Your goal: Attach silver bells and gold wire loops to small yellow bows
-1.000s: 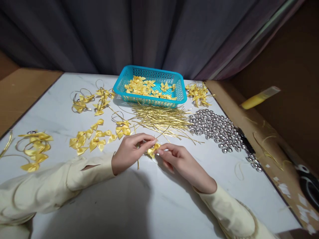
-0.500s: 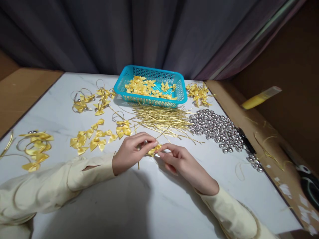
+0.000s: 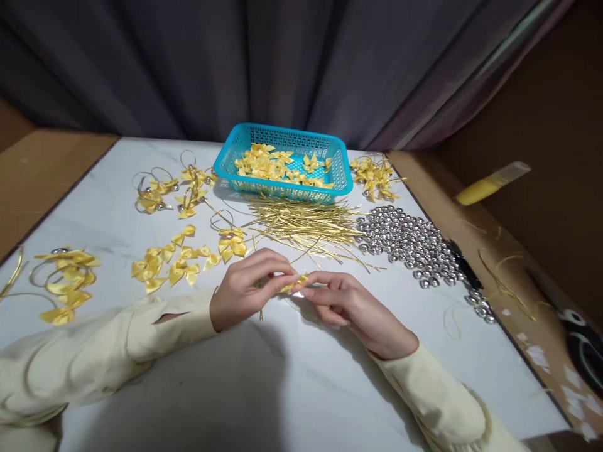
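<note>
Between my fingertips, just above the white tabletop, is a yellow ribbon bow, partly covered by the fingers. My left hand pinches it from the left, thumb and forefinger closed. From the right, my right hand grips it with thumb and forefinger, the other fingers curled under. Gold twist ties lie in a loose pile beyond the hands. A few ties lie by my left hand. Several loose yellow bows rest left of it, along with a bow on a wire loop.
A blue basket holding yellow bows stands at the back. Silver beads are heaped at right, beside a black pen-like object. Looped bow pieces lie at left. Scissors and a yellow tube are off the right edge.
My fingertips have drawn closer together over the bow, covering more of it. My right hand has turned slightly. The things on the table stay where they were.
</note>
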Demonstrator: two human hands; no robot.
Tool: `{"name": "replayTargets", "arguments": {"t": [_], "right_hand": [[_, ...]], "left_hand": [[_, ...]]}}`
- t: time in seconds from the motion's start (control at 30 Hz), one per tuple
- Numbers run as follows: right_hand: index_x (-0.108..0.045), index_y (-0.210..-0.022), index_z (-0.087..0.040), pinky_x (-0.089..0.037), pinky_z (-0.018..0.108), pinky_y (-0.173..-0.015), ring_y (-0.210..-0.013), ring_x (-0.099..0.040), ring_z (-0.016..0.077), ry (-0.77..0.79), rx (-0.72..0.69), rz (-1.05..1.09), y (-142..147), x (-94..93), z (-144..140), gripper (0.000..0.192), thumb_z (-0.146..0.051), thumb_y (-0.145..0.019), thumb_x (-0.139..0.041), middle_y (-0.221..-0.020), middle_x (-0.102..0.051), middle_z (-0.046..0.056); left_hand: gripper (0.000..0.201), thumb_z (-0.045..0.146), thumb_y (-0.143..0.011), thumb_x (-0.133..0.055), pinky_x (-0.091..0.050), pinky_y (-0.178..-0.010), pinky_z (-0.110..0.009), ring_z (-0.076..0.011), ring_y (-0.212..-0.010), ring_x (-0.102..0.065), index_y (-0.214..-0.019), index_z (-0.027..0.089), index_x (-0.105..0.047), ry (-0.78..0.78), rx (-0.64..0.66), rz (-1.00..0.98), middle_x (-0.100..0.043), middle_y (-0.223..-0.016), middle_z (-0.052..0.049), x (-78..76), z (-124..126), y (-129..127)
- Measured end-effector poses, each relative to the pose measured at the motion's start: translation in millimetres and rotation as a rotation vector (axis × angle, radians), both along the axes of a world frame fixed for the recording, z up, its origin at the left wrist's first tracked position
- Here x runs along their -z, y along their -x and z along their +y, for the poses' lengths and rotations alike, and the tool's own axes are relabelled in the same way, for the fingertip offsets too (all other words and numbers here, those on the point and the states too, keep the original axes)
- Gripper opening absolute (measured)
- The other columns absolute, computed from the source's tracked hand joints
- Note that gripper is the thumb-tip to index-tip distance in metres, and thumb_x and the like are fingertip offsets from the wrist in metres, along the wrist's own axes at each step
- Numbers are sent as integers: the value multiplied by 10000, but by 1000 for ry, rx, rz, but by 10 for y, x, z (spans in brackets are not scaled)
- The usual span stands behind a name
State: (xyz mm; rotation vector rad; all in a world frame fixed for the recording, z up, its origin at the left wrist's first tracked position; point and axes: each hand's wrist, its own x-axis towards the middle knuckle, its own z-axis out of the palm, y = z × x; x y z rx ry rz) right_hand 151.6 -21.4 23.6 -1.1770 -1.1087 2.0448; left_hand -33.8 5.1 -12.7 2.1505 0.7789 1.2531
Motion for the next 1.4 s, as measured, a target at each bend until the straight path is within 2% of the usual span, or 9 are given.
{"name": "replayTargets", "arguments": {"t": [0.33,0.6,0.77,0.93,1.2,1.4], "right_hand": [[-598,-766,-121,-101,229,-432,-381,-142,35,22,7,-10,-15,-2,-9,85,-176,-790,-539,-366,-272,-110],[-600,-720,-114,-108,240,-445,-385,-127,36,77,9,52,-28,39,-5,75,-140,-734,-531,-353,-275,-110],[-595,-714,-117,-96,237,-446,-376,-112,32,147,-11,144,-44,42,-6,74,-153,-738,-535,-353,-237,-116],[-617,-762,-114,-101,244,-453,-392,-113,40,109,-31,132,-54,14,3,109,-163,-766,-520,-370,-224,-113],[-594,-832,-128,-120,223,-422,-395,-177,40,-51,-15,-141,-60,-34,-8,147,-266,-819,-544,-408,-282,-101],[-605,-881,-131,-129,211,-401,-398,-219,46,-116,32,-239,-44,-55,-13,208,-322,-837,-538,-426,-298,-91]], "left_hand": [[96,105,-819,-579,-499,-656,-225,-118,-745,-590,-818,165,-654,1,67,-4,-606,-829,-51,-36,13,1],[129,66,-792,-605,-518,-704,-252,-152,-830,-608,-885,151,-636,-221,181,70,-634,-879,-86,20,36,42],[143,50,-801,-576,-516,-664,-227,-147,-816,-616,-884,149,-636,-266,202,93,-640,-865,-84,32,48,70],[135,105,-833,-558,-495,-601,-181,-102,-704,-606,-858,176,-670,-91,185,73,-631,-841,-66,-13,48,55],[60,154,-782,-637,-514,-659,-227,-123,-727,-600,-760,156,-692,269,131,-1,-640,-787,-52,-55,83,-3],[154,235,-809,-599,-538,-497,-193,-107,-634,-590,-740,128,-687,642,155,-123,-626,-812,-56,-84,87,-39]]}}
